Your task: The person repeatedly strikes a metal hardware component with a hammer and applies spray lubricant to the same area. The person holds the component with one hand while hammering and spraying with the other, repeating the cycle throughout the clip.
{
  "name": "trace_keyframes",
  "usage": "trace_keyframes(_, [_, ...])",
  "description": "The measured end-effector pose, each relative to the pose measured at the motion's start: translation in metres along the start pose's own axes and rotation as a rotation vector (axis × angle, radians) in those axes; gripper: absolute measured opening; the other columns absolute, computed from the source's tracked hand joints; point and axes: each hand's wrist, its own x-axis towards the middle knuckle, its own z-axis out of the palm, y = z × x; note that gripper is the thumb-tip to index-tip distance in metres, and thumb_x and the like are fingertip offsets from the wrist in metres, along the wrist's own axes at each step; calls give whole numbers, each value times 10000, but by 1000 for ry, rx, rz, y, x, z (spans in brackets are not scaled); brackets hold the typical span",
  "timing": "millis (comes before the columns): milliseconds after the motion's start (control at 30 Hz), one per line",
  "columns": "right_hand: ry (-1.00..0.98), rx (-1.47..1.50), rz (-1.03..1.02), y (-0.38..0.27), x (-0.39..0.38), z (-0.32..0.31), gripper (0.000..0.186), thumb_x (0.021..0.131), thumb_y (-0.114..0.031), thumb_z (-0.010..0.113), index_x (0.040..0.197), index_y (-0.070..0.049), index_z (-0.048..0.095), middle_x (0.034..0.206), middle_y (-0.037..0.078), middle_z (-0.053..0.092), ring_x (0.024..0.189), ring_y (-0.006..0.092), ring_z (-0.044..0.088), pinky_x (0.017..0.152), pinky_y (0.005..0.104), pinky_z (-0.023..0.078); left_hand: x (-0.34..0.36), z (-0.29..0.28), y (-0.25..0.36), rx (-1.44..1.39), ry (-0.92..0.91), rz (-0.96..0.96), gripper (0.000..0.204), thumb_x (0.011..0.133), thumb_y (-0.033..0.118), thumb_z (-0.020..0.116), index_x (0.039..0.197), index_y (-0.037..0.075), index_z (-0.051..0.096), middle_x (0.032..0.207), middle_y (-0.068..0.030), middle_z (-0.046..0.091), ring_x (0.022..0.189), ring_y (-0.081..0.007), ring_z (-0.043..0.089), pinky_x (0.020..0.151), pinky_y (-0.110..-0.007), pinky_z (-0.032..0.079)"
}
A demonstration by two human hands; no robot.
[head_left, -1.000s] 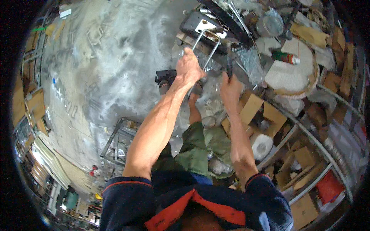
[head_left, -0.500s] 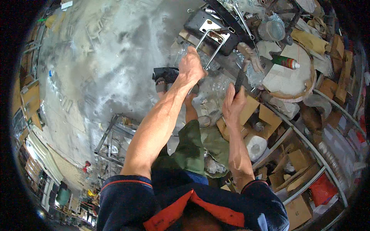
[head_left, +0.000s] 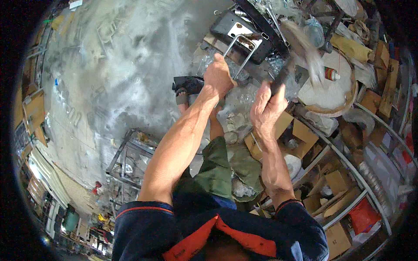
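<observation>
My left hand (head_left: 218, 77) is closed around the legs of a U-shaped metal rod (head_left: 250, 55). The bend of the rod lies over a dark block (head_left: 224, 27) with a pale, rust-stained plate (head_left: 237, 29) on it. In my right hand (head_left: 268, 106) is the dark handle of a hammer (head_left: 282, 79), gripped near its lower end. Motion smears the hammer's head, a pale streak to the right of the block. How firmly the rod touches the plate cannot be made out.
Wrenches (head_left: 276, 24) and a clear jar (head_left: 313, 35) crowd the area beyond the block. A spray can (head_left: 332, 74) lies on a round pale slab (head_left: 328, 93) at right. Cardboard boxes (head_left: 305, 132) sit inside a metal frame (head_left: 348, 163) nearer me. A sandalled foot (head_left: 182, 98) stands on the grey floor.
The hammer has swung to the right, its head now blurred across the spray can's end. My right hand has turned and risen slightly. My left hand and the rod have barely shifted.
</observation>
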Motion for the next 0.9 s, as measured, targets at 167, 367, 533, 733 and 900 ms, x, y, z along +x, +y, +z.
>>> trace_keyframes(167, [-377,-458,124,87,21,18,330,1021,-229,674,867,24,527,660,291,602,601,475,592,515,523,472,5,-1,10,127,-47,-61,733,718,146,917,1214,-68,421,1039,-295,732,1052,-442,730,905,-474,604])
trace_keyframes(367, [-33,-67,6,-15,4,-32,311,1066,-201,628,841,-25,503,633,43,554,511,153,513,465,315,383,1,2,-1,102,-2,26,791,708,190,902,1242,-93,392,974,-295,728,983,-447,738,866,-482,605])
trace_keyframes(533, [245,215,129,59,-22,-29,328,1094,-277,567,864,-45,541,721,24,570,578,118,514,502,289,397,1,-1,16,129,-25,-22,833,637,207,960,1189,-73,402,1023,-289,725,1021,-443,730,905,-469,598])
trace_keyframes(733, [-32,-199,235,49,9,-12,313,1086,-257,579,859,-42,561,723,-19,569,595,99,509,519,297,397,1,-5,9,171,-36,-85,853,645,244,978,1206,-64,414,1056,-289,722,1064,-446,720,942,-456,590])
trace_keyframes(900, [101,55,303,92,-23,-15,302,1043,-245,637,916,27,609,710,52,595,581,151,524,526,368,407,2,-12,31,177,-124,-162,899,663,263,971,1256,-78,388,1121,-277,723,1102,-429,714,968,-449,587])
